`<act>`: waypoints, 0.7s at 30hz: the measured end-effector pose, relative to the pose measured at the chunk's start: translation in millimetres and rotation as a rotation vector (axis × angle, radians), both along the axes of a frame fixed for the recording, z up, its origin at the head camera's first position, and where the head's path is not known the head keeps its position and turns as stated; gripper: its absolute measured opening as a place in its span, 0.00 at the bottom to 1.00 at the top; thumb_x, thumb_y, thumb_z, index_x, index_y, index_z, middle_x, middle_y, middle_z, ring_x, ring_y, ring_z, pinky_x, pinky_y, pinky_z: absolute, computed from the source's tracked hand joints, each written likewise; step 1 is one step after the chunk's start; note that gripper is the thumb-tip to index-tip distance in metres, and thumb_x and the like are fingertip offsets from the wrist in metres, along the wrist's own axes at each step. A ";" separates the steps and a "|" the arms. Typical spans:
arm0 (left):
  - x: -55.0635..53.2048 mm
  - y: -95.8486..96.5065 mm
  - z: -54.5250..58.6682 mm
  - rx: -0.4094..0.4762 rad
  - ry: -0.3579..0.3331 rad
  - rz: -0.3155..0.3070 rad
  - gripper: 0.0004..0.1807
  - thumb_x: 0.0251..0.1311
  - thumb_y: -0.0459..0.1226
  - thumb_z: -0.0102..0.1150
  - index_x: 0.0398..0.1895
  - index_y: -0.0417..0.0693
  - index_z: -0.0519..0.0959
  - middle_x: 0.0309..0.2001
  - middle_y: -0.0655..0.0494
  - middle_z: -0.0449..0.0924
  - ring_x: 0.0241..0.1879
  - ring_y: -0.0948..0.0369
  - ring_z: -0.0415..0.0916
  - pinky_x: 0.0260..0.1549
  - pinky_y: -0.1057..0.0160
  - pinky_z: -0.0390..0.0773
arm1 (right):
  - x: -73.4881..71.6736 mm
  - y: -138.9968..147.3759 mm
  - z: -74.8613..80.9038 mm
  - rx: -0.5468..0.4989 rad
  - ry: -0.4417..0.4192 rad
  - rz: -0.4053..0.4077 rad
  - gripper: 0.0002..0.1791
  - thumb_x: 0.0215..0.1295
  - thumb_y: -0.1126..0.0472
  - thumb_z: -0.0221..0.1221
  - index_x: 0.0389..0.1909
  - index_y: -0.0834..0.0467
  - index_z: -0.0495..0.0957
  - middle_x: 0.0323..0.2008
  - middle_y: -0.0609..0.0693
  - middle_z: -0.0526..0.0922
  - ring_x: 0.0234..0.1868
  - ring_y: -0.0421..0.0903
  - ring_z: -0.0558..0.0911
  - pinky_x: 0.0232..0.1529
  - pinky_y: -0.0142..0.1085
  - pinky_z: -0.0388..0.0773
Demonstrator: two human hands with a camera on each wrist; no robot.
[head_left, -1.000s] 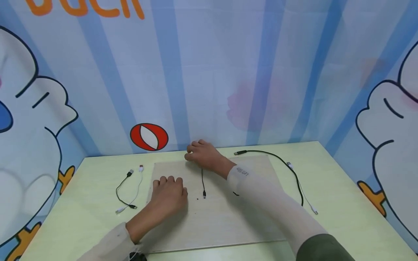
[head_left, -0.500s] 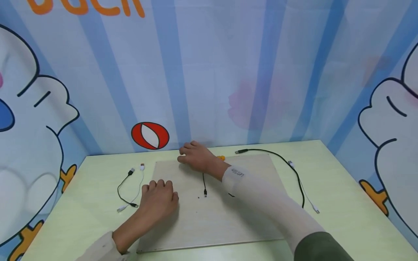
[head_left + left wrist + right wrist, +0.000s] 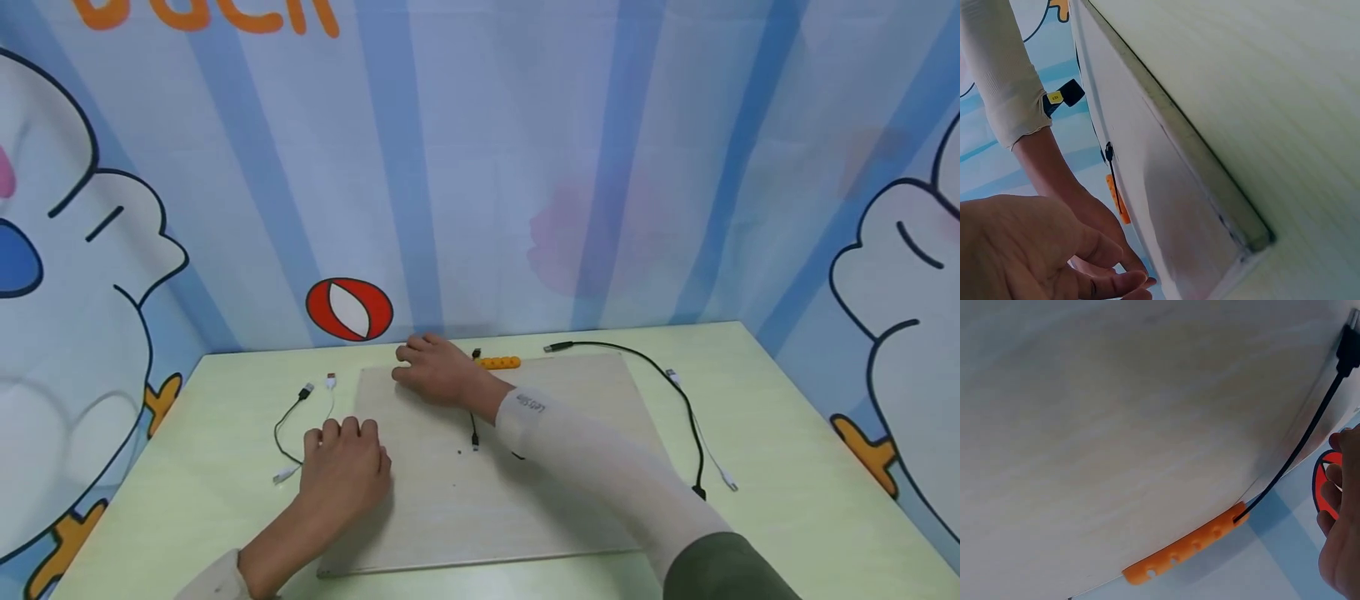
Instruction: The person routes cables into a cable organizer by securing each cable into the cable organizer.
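Note:
My left hand point(image 3: 347, 467) is over the left side of the beige board point(image 3: 480, 517), fingers loosely bent and nothing in them. It hides part of a short black USB cable point(image 3: 277, 432) and a white cable point(image 3: 285, 475). My right hand point(image 3: 435, 371), also holding nothing, hovers over the board's back left part with relaxed fingers. Beside its wrist, an orange cable organizer point(image 3: 501, 362) lies along the board's back edge. In the right wrist view, a thin black cable point(image 3: 1297, 450) sits in the end slot of the orange organizer point(image 3: 1185, 547).
A thick black cable point(image 3: 660, 375) and a white cable point(image 3: 708, 442) lie on the table point(image 3: 795, 467) to the right. Behind the table hangs a blue striped backdrop point(image 3: 487, 167). A small dark piece point(image 3: 517, 456) shows beside my right sleeve.
Both hands have moved left. The orange organizer and the far plug of the thin black cable, hidden before behind my right hand, now show.

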State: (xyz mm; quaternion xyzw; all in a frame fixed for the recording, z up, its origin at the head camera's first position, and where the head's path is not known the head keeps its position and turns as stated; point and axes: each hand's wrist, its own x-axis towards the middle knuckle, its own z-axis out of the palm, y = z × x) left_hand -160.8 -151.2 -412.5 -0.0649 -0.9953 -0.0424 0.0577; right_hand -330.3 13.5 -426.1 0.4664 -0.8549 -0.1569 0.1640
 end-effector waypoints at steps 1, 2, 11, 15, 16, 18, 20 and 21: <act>0.3 -0.9 0.2 -0.005 -0.006 0.005 0.11 0.77 0.38 0.60 0.39 0.37 0.77 0.37 0.41 0.76 0.49 0.38 0.75 0.59 0.33 0.70 | 0.8 -2.2 0.0 -0.001 -0.007 0.000 0.17 0.92 0.56 0.51 0.65 0.39 0.87 0.62 0.44 0.85 0.61 0.45 0.79 0.66 0.38 0.75; 0.4 -1.9 0.4 -0.011 -0.014 0.012 0.11 0.77 0.38 0.60 0.40 0.37 0.77 0.38 0.41 0.76 0.50 0.38 0.75 0.59 0.33 0.70 | 1.7 -4.5 -0.1 -0.003 -0.016 -0.001 0.17 0.93 0.55 0.50 0.64 0.39 0.87 0.63 0.44 0.85 0.61 0.45 0.79 0.66 0.38 0.75; 5.8 -19.7 -1.3 -0.036 -0.012 0.045 0.11 0.73 0.36 0.64 0.41 0.34 0.78 0.38 0.39 0.78 0.51 0.37 0.75 0.61 0.31 0.69 | 6.8 -23.1 -1.2 0.000 -0.085 -0.023 0.19 0.93 0.50 0.49 0.71 0.39 0.84 0.74 0.45 0.82 0.72 0.46 0.77 0.78 0.42 0.72; 7.4 -27.8 -2.3 -0.048 -0.022 0.062 0.11 0.72 0.35 0.65 0.42 0.33 0.78 0.39 0.38 0.78 0.52 0.35 0.75 0.62 0.30 0.68 | 9.9 -29.7 0.5 0.021 -0.116 -0.057 0.21 0.93 0.48 0.48 0.77 0.37 0.79 0.80 0.44 0.77 0.78 0.47 0.75 0.84 0.44 0.68; 7.9 -29.9 -2.6 -0.049 -0.024 0.065 0.11 0.72 0.35 0.65 0.42 0.32 0.78 0.39 0.38 0.78 0.52 0.35 0.75 0.62 0.30 0.68 | 10.7 -31.7 0.5 0.026 -0.120 -0.064 0.22 0.94 0.48 0.47 0.78 0.37 0.78 0.81 0.44 0.76 0.79 0.47 0.74 0.85 0.44 0.67; 9.2 -34.0 -3.2 -0.046 -0.032 0.070 0.11 0.72 0.35 0.65 0.42 0.32 0.78 0.40 0.38 0.77 0.52 0.35 0.75 0.62 0.29 0.68 | 12.0 -35.8 0.4 0.030 -0.123 -0.071 0.22 0.94 0.47 0.47 0.79 0.36 0.77 0.82 0.44 0.75 0.80 0.47 0.73 0.86 0.44 0.66; 10.7 -38.4 -3.6 -0.040 -0.033 0.071 0.11 0.72 0.35 0.64 0.41 0.32 0.77 0.39 0.38 0.77 0.52 0.34 0.74 0.62 0.29 0.68 | 13.1 -39.5 -0.6 0.030 -0.123 -0.069 0.23 0.94 0.47 0.46 0.79 0.35 0.76 0.83 0.43 0.74 0.80 0.47 0.73 0.86 0.44 0.66; 11.3 -40.4 -4.0 -0.040 -0.035 0.074 0.11 0.72 0.35 0.64 0.41 0.32 0.77 0.39 0.38 0.77 0.53 0.34 0.74 0.62 0.28 0.67 | 13.8 -41.3 -0.7 0.031 -0.122 -0.066 0.23 0.94 0.47 0.46 0.79 0.35 0.76 0.83 0.43 0.74 0.80 0.47 0.73 0.86 0.44 0.66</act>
